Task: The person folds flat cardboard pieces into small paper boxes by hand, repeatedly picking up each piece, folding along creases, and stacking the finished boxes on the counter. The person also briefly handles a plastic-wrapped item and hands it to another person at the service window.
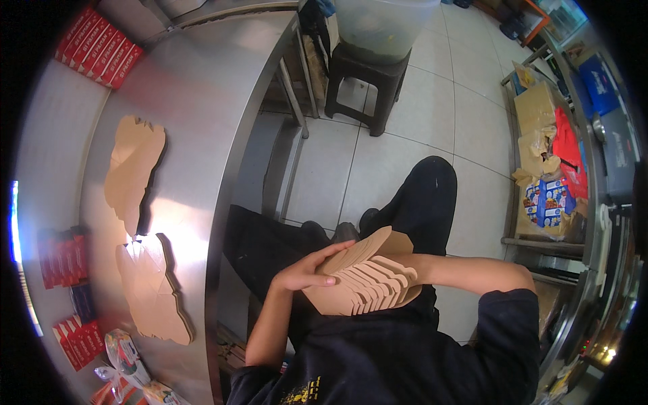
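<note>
"How's the room?"
"Shiny metal worktop (196, 121), pale tiled floor (418, 101)."
"And the hands?"
"Left hand (304, 271) grips layered, curvy-edged brown cardboard (378, 287) above the lap (425, 209); right hand (405, 261) is mostly hidden, grip unclear."

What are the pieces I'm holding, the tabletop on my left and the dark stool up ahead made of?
The stack of pieces: probably cardboard or paperboard, matte, judging by the plain brown faces and thin cut edges. The tabletop: looks like brushed stainless steel, grey with blurred reflections. The stool: likely moulded plastic with a dull finish, given its rounded, seemingly one-piece shape.
</note>
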`<move>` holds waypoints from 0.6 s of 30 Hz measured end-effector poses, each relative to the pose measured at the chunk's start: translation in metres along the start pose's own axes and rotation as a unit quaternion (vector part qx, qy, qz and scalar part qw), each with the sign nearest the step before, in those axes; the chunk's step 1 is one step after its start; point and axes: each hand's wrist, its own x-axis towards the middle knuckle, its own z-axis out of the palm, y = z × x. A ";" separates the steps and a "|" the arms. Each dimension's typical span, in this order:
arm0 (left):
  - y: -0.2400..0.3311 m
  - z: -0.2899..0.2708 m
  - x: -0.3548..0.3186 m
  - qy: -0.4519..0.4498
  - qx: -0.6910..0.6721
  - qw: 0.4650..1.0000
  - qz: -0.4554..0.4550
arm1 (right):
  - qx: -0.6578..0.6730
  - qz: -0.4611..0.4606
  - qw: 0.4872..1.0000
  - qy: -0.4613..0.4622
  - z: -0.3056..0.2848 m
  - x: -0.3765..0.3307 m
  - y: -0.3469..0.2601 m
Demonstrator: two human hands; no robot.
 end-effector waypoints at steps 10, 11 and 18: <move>-0.008 -0.005 -0.005 0.018 -0.010 1.000 0.004 | -0.018 -0.021 0.999 -0.016 0.009 0.018 0.008; -0.007 -0.003 -0.003 0.002 -0.017 1.000 -0.006 | -0.020 -0.024 0.999 -0.015 0.010 0.014 0.008; 0.013 -0.011 -0.011 0.006 0.042 0.999 0.010 | -0.246 0.066 0.965 -0.054 -0.053 -0.016 -0.100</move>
